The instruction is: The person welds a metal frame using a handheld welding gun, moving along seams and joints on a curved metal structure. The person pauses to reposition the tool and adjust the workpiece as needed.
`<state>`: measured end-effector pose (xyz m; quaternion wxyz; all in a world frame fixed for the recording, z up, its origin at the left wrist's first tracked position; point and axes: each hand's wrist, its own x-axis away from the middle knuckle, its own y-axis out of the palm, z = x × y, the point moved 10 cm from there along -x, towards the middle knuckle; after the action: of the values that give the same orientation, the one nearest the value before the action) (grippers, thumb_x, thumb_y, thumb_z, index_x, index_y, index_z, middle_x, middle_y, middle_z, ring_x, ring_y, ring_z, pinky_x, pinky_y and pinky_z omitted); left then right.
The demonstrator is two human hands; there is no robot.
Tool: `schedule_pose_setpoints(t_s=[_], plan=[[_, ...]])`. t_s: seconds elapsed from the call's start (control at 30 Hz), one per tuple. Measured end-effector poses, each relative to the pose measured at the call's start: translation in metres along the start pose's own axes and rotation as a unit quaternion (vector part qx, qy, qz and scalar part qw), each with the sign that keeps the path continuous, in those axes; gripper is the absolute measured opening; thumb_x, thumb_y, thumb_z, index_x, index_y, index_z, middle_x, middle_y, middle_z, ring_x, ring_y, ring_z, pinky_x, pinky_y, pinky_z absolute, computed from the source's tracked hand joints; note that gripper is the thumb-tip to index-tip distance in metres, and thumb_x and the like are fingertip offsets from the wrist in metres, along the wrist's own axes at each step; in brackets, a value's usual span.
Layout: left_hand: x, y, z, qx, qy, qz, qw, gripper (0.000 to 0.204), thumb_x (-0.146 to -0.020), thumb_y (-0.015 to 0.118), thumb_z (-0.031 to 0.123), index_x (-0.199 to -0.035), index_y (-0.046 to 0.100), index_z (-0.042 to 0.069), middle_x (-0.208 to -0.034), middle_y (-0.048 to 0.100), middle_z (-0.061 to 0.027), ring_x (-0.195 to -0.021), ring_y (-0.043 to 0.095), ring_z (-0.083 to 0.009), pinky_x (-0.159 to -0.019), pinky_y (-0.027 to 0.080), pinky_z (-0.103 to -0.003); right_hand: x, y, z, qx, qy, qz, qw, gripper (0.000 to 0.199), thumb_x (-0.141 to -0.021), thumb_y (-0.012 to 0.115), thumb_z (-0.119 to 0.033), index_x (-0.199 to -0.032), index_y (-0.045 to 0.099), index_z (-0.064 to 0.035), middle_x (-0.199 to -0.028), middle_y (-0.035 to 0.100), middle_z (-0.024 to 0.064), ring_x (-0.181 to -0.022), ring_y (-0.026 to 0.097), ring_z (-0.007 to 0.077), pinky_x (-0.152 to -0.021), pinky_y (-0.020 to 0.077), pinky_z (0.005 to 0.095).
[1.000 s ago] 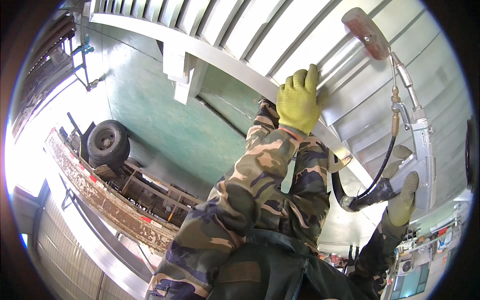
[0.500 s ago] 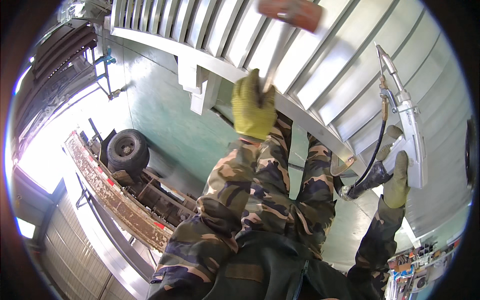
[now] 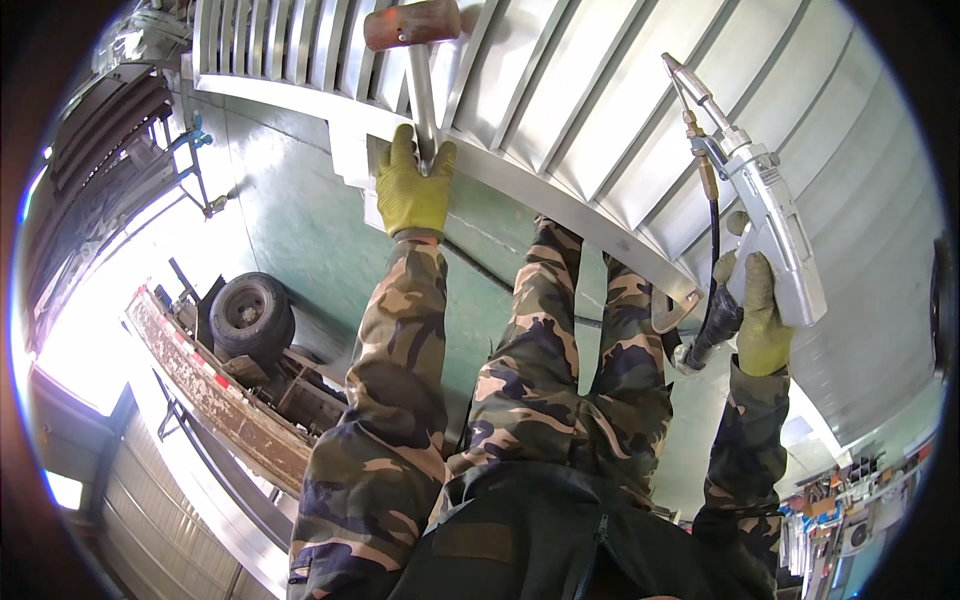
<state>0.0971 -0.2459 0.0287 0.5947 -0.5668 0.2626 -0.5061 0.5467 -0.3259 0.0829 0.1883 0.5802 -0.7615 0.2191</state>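
Observation:
My left hand (image 3: 413, 190), in a yellow-green work glove, is closed on the grey handle of a mallet (image 3: 412, 26). The mallet's reddish-brown head lies over the slats of a shiny metal louvered panel (image 3: 570, 85), near the panel's left part. Whether the head touches the slats I cannot tell. My right hand (image 3: 766, 318), gloved too, grips a silver handheld welding gun (image 3: 770, 205). Its narrow nozzle points up and left above the slats. A black hose and a brass fitting run along the gun's side.
The panel's pale frame edge (image 3: 520, 185) runs in front of my legs. On the green floor (image 3: 290, 190) at left stands a rusty trailer frame (image 3: 215, 375) with a black wheel (image 3: 252, 313). Cluttered shelves (image 3: 860, 515) show at lower right.
The mallet and my left hand have moved left along the panel, and the mallet head is less blurred. The welding gun in my right hand has shifted up and left in view.

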Motion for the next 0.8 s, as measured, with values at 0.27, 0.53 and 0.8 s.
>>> schedule_pose_setpoints(t_s=[0.27,0.53,0.8], plan=[[0.009,0.016,0.154,-0.009,0.462,-0.139,0.876,0.04,-0.094,0.068,0.012,-0.133,0.068,0.022,-0.133,0.067,-0.0015,-0.107,0.067,-0.0273,-0.089,0.055,-0.041,0.012,-0.029,-0.033,0.066,0.022,-0.061,0.996,0.031,-0.102,0.068,-0.02,-0.126,0.066,0.0007,-0.106,0.073,0.0111,-0.073,0.063,0.0142,-0.064,0.0509,0.0276],[0.015,0.118,0.201,-0.377,0.629,-0.283,0.618,0.044,-0.092,0.067,0.013,-0.132,0.066,0.032,-0.135,0.06,0.0094,-0.113,0.064,-0.0154,-0.099,0.053,-0.035,0.028,-0.038,-0.044,0.046,0.023,-0.103,0.993,0.044,-0.102,0.063,-0.022,-0.138,0.058,0.0012,-0.116,0.068,0.0131,-0.079,0.062,0.0155,-0.068,0.0499,0.0285],[0.033,0.138,0.214,-0.367,0.683,-0.29,0.561,0.025,-0.093,0.068,0.019,-0.115,0.075,0.028,-0.12,0.063,0.0053,-0.106,0.066,-0.0164,-0.093,0.056,-0.037,0.023,-0.035,-0.028,0.037,0.039,-0.074,0.996,0.044,-0.101,0.07,-0.023,-0.135,0.059,0.0021,-0.111,0.071,0.0115,-0.078,0.063,0.0144,-0.068,0.0497,0.0276]])
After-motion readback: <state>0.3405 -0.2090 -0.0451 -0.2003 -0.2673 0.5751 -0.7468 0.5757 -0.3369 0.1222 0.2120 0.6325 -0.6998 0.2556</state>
